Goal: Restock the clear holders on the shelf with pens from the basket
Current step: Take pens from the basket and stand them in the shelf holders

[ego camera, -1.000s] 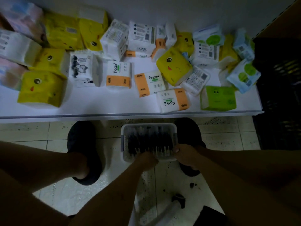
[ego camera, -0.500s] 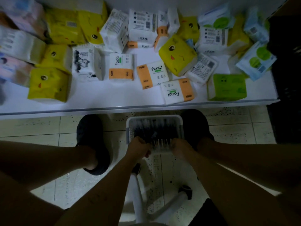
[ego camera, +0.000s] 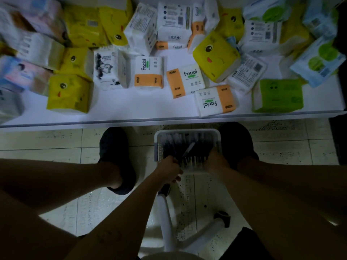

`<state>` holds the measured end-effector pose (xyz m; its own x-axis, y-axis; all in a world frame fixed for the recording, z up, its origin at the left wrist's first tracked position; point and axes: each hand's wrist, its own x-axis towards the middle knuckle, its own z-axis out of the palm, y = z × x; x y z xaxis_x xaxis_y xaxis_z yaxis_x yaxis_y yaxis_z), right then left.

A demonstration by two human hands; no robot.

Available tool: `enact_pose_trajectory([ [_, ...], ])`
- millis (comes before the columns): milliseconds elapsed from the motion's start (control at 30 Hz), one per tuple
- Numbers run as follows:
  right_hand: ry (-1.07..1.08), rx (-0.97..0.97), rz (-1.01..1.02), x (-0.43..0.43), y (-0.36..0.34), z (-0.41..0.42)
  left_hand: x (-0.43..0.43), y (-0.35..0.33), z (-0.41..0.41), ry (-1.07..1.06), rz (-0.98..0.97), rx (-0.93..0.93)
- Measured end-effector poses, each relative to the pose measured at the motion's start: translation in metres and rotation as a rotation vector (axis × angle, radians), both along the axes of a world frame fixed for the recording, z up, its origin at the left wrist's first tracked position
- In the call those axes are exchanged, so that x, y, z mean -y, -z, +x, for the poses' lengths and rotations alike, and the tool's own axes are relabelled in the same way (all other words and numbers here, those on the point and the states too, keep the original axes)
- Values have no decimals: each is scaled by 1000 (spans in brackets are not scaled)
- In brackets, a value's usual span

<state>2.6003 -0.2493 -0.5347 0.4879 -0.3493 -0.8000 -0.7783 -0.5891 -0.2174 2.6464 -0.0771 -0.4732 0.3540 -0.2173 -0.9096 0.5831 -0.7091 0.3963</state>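
Starting left: L hand point(ego camera: 170, 168) at near-left corner of floor basket point(ego camera: 187, 131), fingers curled, on what can't tell, too dim. Pens point(ego camera: 180, 145) lie just ahead of both hands, long axis pointing away from body, near ends toward fingertips. R hand point(ego camera: 216, 162) at near-right corner, fingers hidden. Both equally near.

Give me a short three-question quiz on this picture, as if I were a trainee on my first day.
1. True or false: the basket of pens stands on the shelf.
2. What lies on the shelf? A) tissue packs B) bottles C) folded towels
3. How many hands are at the basket's near edge?

Key
1. False: it stands on the floor.
2. A.
3. Two: the left hand and the right hand.
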Motion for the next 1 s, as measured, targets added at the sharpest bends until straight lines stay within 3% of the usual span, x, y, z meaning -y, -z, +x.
enact_pose_trajectory([
  [167, -24, -99, 60, -2, -1, 4, 2, 4, -2, 47, 37, 116],
  [433, 134, -284, 220, 8, -32, 8, 1, -4, -9, 80, -12, 159],
  [600, 136, -69, 199, 2, -56, 1, 5, -13, -15, 159, 63, 251],
  [800, -144, 141, 86, -12, -91, -1, 7, -36, -25, 10, -55, 452],
  [1000, -104, 330, 110, -27, -132, -8, 3, -59, -22, 2, -84, 533],
])
